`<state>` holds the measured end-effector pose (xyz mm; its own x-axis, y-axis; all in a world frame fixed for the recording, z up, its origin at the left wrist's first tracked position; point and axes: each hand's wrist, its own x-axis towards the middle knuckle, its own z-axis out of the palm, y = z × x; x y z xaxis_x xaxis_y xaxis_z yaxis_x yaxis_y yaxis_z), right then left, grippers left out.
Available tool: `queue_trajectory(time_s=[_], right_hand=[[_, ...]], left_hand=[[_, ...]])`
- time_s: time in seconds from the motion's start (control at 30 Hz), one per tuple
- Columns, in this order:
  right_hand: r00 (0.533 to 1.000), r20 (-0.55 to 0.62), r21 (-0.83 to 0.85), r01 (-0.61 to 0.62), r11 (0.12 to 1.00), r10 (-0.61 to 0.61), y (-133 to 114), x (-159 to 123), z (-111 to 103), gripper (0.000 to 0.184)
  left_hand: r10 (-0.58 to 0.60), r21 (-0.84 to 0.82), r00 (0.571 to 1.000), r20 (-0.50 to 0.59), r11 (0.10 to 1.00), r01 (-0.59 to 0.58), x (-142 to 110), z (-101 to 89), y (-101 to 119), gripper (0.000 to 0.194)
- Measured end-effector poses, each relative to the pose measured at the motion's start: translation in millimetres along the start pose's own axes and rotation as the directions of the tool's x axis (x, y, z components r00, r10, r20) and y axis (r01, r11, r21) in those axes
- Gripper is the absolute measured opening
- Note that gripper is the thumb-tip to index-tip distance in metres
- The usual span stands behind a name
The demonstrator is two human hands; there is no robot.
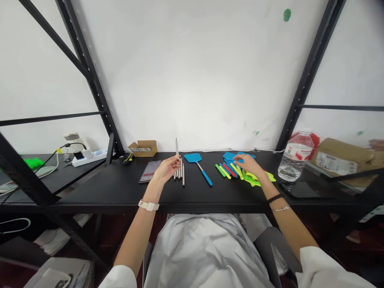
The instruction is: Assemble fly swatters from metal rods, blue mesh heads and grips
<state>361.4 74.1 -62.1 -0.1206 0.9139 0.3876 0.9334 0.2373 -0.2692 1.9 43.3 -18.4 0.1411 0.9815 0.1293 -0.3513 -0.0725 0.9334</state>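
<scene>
My left hand (pixel 168 168) is closed around a slim metal telescopic rod (pixel 177 147), which stands upright out of its fingers. Right below that hand, several similar metal rods (pixel 183 176) lie side by side. My right hand (pixel 248 164) is over a pile of blue swatter heads (pixel 229 156) and yellow-green swatter heads (pixel 251 181); its fingers are loosely bent and apart, touching or just above a blue head. Beside it lie several handle grips (pixel 223 171) in green, yellow, red and blue. A whole blue fly swatter (pixel 205 175) rests between my hands.
A small open cardboard box (pixel 145 148), a yellow-black cutter (pixel 128 159) and a flat clear packet (pixel 149 172) are on the left. To the right stand a big water bottle (pixel 295 156), a dark phone or tablet (pixel 304 189) and a brown parcel (pixel 337 158). Black shelf posts flank the table.
</scene>
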Motion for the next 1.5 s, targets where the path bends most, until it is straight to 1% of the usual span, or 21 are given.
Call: queue_trajectory(time_s=[0.03, 0.07, 0.1, 0.17, 0.27, 0.37, 0.43, 0.53, 0.67, 0.77, 0.87, 0.93, 1.1, 1.2, 1.27, 1.33, 1.37, 1.4, 1.43, 1.47, 1.5], right_hand=[[1.0, 0.005, -0.013, 0.021, 1.0, -0.021, -7, 0, 3, 0.029], [0.999, 0.011, -0.029, 0.032, 0.999, -0.031, -12, 1, 7, 0.028], [0.999, 0.016, -0.046, 0.036, 0.998, -0.035, -17, 1, 10, 0.028], [0.999, 0.025, -0.076, 0.04, 0.996, -0.038, -19, 0, 15, 0.027], [0.999, 0.033, -0.111, 0.046, 0.993, -0.043, -13, -3, 17, 0.028], [0.996, 0.06, -0.125, 0.077, 0.989, -0.069, -4, -4, 18, 0.027], [0.993, 0.078, -0.129, 0.099, 0.987, -0.089, -1, -3, 20, 0.025], [0.992, 0.09, -0.147, 0.103, 0.984, -0.09, -1, -2, 24, 0.023], [0.994, 0.093, -0.181, 0.068, 0.981, -0.051, -3, -3, 26, 0.022], [0.996, 0.085, -0.205, 0.018, 0.979, 0.0, -3, -4, 26, 0.024], [0.997, 0.068, -0.226, -0.026, 0.974, 0.043, -3, -4, 25, 0.025], [0.997, 0.057, -0.229, -0.034, 0.973, 0.048, -5, -4, 24, 0.023], [1.0, 0.012, -0.184, -0.009, 0.983, 0.011, -9, -4, 25, 0.017], [0.999, -0.036, -0.113, -0.006, 0.994, 0.002, -10, -4, 25, 0.017], [0.998, -0.071, -0.04, -0.004, 0.999, 0.001, -14, -3, 22, 0.021], [0.995, -0.094, 0.049, 0.019, 0.999, -0.015, -23, -4, 16, 0.031], [0.996, -0.084, 0.166, 0.039, 0.985, -0.025, -29, -5, 11, 0.037], [0.998, -0.051, 0.336, 0.058, 0.94, -0.044, -37, -6, 6, 0.043], [0.997, -0.001, 0.534, 0.066, 0.843, -0.078, -45, -9, 1, 0.047], [0.99, 0.055, 0.725, 0.051, 0.687, -0.131, -55, -11, -5, 0.05], [0.976, 0.095, 0.852, 0.021, 0.523, -0.195, -64, -14, -10, 0.051]], left_hand=[[-0.032, -0.093, 0.998, 0.052, 0.995, 0.037, -2, 2.4, 1, 0.011], [-0.051, -0.142, 0.995, 0.09, 0.988, 0.063, -4, 4.3, 3, 0.01], [-0.059, -0.14, 0.992, 0.113, 0.987, 0.074, -6, 5.8, 4, 0.01], [-0.066, -0.089, 0.986, 0.151, 0.993, 0.08, -8, 7.8, 6, 0.012], [-0.07, 0.007, 0.973, 0.22, 0.997, 0.071, -10, 10.4, 6, 0.018], [-0.077, 0.111, 0.953, 0.293, 0.993, 0.046, -12, 15.4, 1, 0.025], [-0.102, 0.188, 0.939, 0.329, 0.981, 0.041, -13, 20.6, -4, 0.028], [-0.154, 0.284, 0.917, 0.368, 0.958, 0.046, -14, 28.5, -15, 0.03], [-0.209, 0.358, 0.903, 0.375, 0.931, 0.067, -15, 32.6, -28, 0.032], [-0.243, 0.363, 0.889, 0.387, 0.927, 0.095, -17, 31.4, -32, 0.034], [-0.245, 0.347, 0.875, 0.417, 0.933, 0.096, -19, 31.8, -32, 0.033], [-0.244, 0.34, 0.861, 0.446, 0.936, 0.089, -21, 34.2, -32, 0.031], [-0.265, 0.359, 0.822, 0.505, 0.93, 0.079, -25, 40.8, -33, 0.029], [-0.271, 0.411, 0.792, 0.547, 0.911, 0.028, -27, 40.4, -33, 0.027], [-0.291, 0.469, 0.755, 0.587, 0.883, -0.025, -27, 38.8, -33, 0.025], [-0.322, 0.532, 0.721, 0.613, 0.843, -0.076, -27, 36.9, -32, 0.023], [-0.336, 0.559, 0.713, 0.616, 0.824, -0.094, -27, 36.1, -32, 0.023], [-0.345, 0.579, 0.711, 0.613, 0.808, -0.107, -27, 35.3, -32, 0.022], [-0.349, 0.593, 0.713, 0.608, 0.797, -0.115, -27, 34.6, -32, 0.022], [-0.352, 0.602, 0.714, 0.605, 0.789, -0.122, -27, 33.9, -32, 0.021], [-0.356, 0.611, 0.713, 0.604, 0.781, -0.128, -27, 33.1, -32, 0.02]])
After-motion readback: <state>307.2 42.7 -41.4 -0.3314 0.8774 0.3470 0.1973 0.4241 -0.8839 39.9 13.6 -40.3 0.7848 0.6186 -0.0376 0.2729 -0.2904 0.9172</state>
